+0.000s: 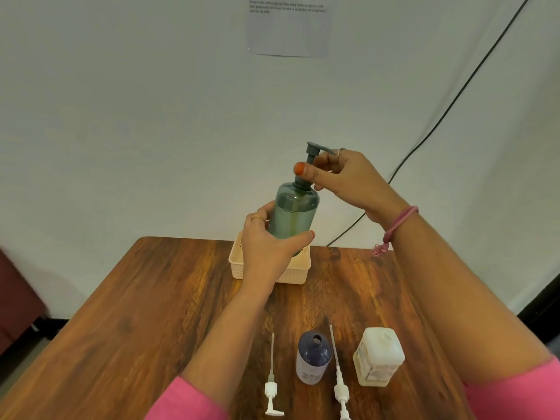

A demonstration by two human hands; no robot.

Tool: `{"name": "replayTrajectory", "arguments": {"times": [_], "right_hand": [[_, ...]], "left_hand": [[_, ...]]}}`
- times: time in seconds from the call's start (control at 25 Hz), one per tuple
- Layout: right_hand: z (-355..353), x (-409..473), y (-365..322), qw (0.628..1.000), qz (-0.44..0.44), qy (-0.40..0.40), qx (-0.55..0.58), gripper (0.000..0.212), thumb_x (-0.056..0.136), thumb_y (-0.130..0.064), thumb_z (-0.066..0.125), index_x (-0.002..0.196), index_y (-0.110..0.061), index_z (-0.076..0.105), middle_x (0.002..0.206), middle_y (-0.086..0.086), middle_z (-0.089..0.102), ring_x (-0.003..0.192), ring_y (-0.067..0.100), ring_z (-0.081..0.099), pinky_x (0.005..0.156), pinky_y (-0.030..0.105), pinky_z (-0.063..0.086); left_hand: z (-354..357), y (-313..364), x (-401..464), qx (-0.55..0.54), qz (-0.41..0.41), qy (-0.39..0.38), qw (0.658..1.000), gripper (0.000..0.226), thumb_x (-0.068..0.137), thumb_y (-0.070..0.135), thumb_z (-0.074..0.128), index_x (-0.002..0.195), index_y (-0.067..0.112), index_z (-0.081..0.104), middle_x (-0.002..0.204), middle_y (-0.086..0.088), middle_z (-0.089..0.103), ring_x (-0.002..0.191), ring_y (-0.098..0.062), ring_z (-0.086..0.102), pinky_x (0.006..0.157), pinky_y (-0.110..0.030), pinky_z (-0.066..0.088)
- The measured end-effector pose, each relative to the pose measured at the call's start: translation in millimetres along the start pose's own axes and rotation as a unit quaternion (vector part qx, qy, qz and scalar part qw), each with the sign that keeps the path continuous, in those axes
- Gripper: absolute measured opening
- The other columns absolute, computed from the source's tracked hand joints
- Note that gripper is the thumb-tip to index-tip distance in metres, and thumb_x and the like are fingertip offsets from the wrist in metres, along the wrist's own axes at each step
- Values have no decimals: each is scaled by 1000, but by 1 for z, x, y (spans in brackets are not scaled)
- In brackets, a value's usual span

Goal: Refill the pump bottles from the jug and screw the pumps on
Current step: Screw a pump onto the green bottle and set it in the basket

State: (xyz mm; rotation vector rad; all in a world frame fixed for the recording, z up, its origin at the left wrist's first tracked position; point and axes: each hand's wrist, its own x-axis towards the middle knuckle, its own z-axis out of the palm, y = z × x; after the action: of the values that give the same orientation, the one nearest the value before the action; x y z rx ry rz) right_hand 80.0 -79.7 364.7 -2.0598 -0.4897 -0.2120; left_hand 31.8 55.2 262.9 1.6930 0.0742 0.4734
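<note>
I hold a translucent teal pump bottle (293, 214) in the air above the beige basket (297, 275). My left hand (266, 250) grips its lower body. My right hand (342, 180) pinches the grey-teal pump (313, 151) at the collar on the bottle's neck. On the near table stand a dark blue bottle (313, 357) with an open neck and a white square jug (378, 357) with its cap on. Two white pumps lie flat with their tubes pointing away from me, one (271, 389) left of the blue bottle and one (341, 386) to its right.
The wooden table (151, 313) runs back to a white wall. A black cable (439, 122) hangs down the wall at the right. A sheet of printed paper (288, 28) is stuck on the wall. Something dark red (15, 298) stands left of the table.
</note>
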Motion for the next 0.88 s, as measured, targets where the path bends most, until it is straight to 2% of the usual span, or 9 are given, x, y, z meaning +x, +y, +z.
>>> {"name": "replayTrajectory", "arguments": {"times": [0.12, 0.2, 0.36, 0.44, 0.56, 0.68, 0.72, 0.8, 0.88], "right_hand": [[-16, 2, 5, 994, 0, -111, 18, 33, 87, -34, 63, 118, -28, 59, 112, -10, 65, 98, 7, 63, 78, 20, 49], [-13, 2, 13, 990, -13, -138, 36, 32, 87, -23, 65, 119, -26, 60, 114, -10, 65, 100, 5, 63, 82, 18, 50], [6, 3, 21, 998, -5, -44, 43, 23, 79, -31, 73, 99, -21, 65, 104, 0, 68, 95, 20, 65, 85, 32, 55], [5, 4, 23, 997, 2, -60, 38, 33, 78, -36, 72, 107, -22, 63, 108, -4, 66, 97, 18, 64, 84, 31, 53], [5, 5, 23, 992, 15, -100, 81, 38, 87, -33, 63, 123, -24, 58, 118, -7, 63, 109, 11, 59, 89, 32, 49], [17, 6, 23, 991, 15, -46, 124, 30, 81, -33, 70, 109, -22, 64, 113, 0, 66, 107, 19, 62, 94, 43, 50], [22, 5, 23, 992, 17, -30, 123, 34, 76, -36, 73, 106, -22, 63, 113, 1, 66, 104, 21, 64, 94, 44, 51], [26, 4, 26, 991, 25, -47, 119, 51, 71, -45, 71, 116, -24, 57, 120, -1, 61, 107, 21, 62, 94, 43, 51], [25, 3, 29, 986, 19, -92, 141, 49, 79, -43, 64, 125, -31, 52, 129, -1, 57, 118, 17, 55, 93, 39, 52]], "left_hand": [[-1, -1, 3, 1, 0, 1, 1000, 78, 62, 27, 87, 128, 26, 46, 121, 4, 48, 110, -10, 49, 78, -21, 51], [-1, -1, 5, -1, -5, 2, 1000, 79, 62, 28, 87, 129, 24, 46, 121, 4, 49, 110, -11, 50, 78, -23, 53], [-2, -4, 9, 1, -9, 8, 1000, 79, 61, 28, 87, 128, 24, 46, 121, 3, 49, 110, -10, 50, 79, -24, 53], [-3, -4, 11, 4, -6, 10, 1000, 78, 62, 28, 87, 128, 24, 46, 120, 4, 48, 109, -10, 49, 78, -23, 52], [-3, -5, 13, 12, -3, 10, 1000, 78, 62, 27, 87, 128, 24, 47, 121, 4, 49, 110, -11, 50, 84, -31, 55], [-2, -7, 14, 4, -6, 11, 1000, 78, 60, 26, 88, 127, 23, 48, 120, 2, 50, 109, -11, 51, 86, -34, 55], [-2, -8, 14, 5, -6, 12, 1000, 77, 60, 26, 88, 126, 23, 48, 120, 2, 50, 109, -11, 50, 86, -32, 55], [-2, -9, 14, 8, -4, 11, 1000, 77, 61, 26, 88, 126, 24, 47, 120, 3, 49, 107, -9, 49, 81, -25, 53], [-2, -9, 15, 9, -1, 11, 1000, 77, 61, 26, 88, 126, 25, 46, 120, 4, 49, 107, -7, 49, 77, -19, 50]]}}
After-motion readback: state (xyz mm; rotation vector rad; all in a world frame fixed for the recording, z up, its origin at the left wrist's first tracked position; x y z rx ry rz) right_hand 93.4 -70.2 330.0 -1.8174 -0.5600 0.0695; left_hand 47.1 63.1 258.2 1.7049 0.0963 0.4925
